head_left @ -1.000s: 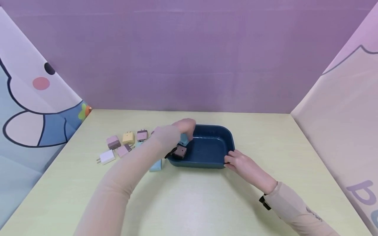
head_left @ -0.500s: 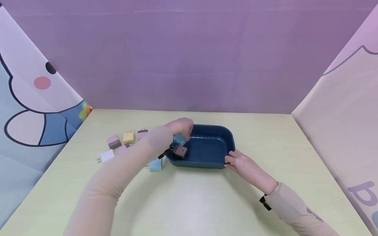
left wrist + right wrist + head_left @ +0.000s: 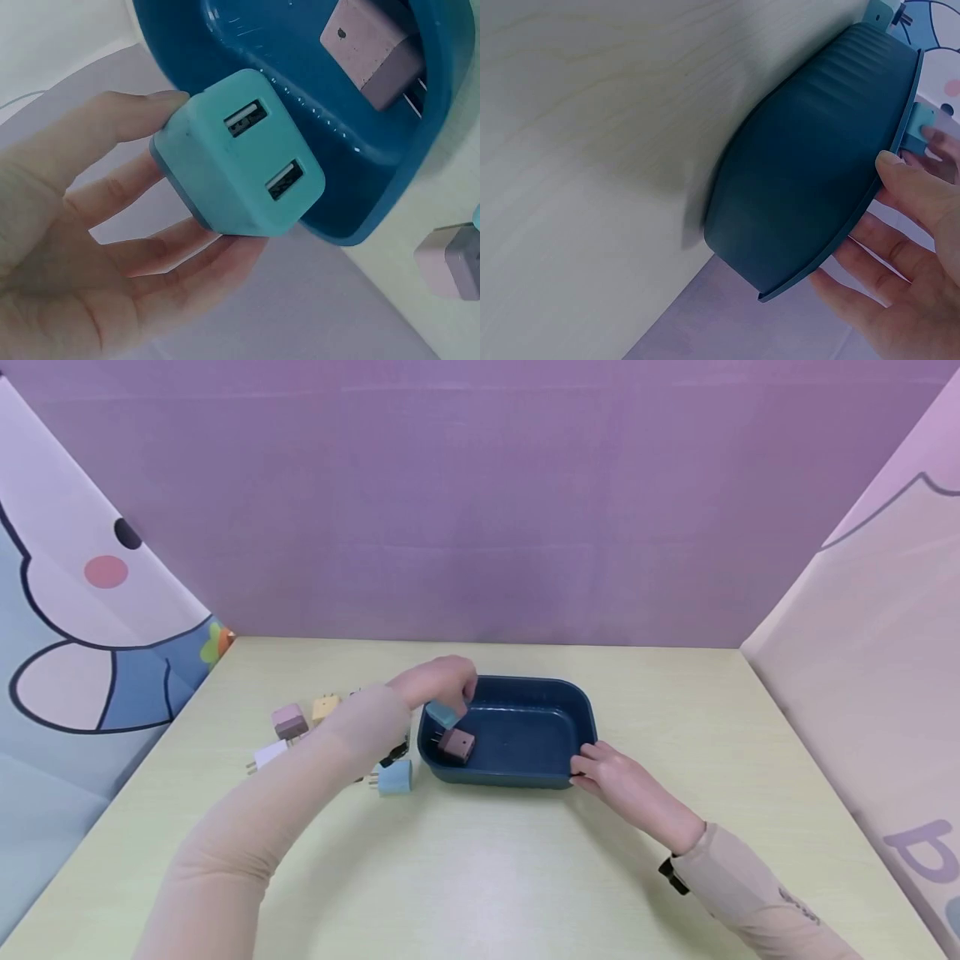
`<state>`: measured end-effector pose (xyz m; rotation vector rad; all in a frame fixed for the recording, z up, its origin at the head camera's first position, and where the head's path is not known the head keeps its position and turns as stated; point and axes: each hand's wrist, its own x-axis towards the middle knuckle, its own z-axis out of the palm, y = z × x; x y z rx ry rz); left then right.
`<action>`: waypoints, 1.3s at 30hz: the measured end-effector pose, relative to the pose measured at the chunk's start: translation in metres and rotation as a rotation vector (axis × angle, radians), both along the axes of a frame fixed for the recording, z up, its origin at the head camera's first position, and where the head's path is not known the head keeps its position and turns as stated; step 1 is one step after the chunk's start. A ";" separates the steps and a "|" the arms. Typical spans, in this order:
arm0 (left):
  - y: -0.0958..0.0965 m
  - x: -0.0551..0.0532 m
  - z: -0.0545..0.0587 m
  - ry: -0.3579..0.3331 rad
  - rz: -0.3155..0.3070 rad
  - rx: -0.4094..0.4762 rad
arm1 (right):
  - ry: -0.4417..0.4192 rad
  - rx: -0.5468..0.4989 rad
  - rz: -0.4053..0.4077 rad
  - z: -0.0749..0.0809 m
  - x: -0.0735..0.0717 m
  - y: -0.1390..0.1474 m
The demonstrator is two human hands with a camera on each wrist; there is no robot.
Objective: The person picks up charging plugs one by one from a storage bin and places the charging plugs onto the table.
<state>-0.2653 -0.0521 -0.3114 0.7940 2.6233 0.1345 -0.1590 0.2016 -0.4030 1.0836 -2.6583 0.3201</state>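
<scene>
My left hand [image 3: 442, 681] grips a teal USB charger [image 3: 240, 157] between thumb and fingers, over the left end of a dark blue plastic bin [image 3: 525, 779]. Two USB ports on the charger face the left wrist camera. Inside the bin, at its left end, lies a mauve charger [image 3: 456, 745] with its prongs pointing left. My right hand [image 3: 618, 781] pinches the bin's rim at the near right corner, thumb on the outside and fingers over the edge, as the right wrist view [image 3: 907, 255] shows.
Left of the bin lie several chargers on the pale table [image 3: 487, 877]: a mauve one [image 3: 288, 721], a yellow one [image 3: 325, 707], a white one [image 3: 270, 754] and a light blue one [image 3: 395, 777]. My left forearm hides others. A purple curtain [image 3: 480, 510] stands behind the table.
My left hand has moved left across the bin with the teal charger, toward the bin's left rim. The right hand and the bin have stayed in place.
</scene>
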 end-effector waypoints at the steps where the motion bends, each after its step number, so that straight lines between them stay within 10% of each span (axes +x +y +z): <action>1: -0.002 0.001 0.001 0.010 -0.006 0.003 | 0.001 -0.002 0.002 0.000 0.000 0.000; 21: -0.047 0.018 0.006 0.052 -0.018 0.077 | 0.037 -0.022 0.014 0.001 0.001 -0.002; 39: -0.089 0.030 -0.011 0.091 -0.013 0.161 | -0.007 -0.009 -0.006 0.000 0.002 -0.001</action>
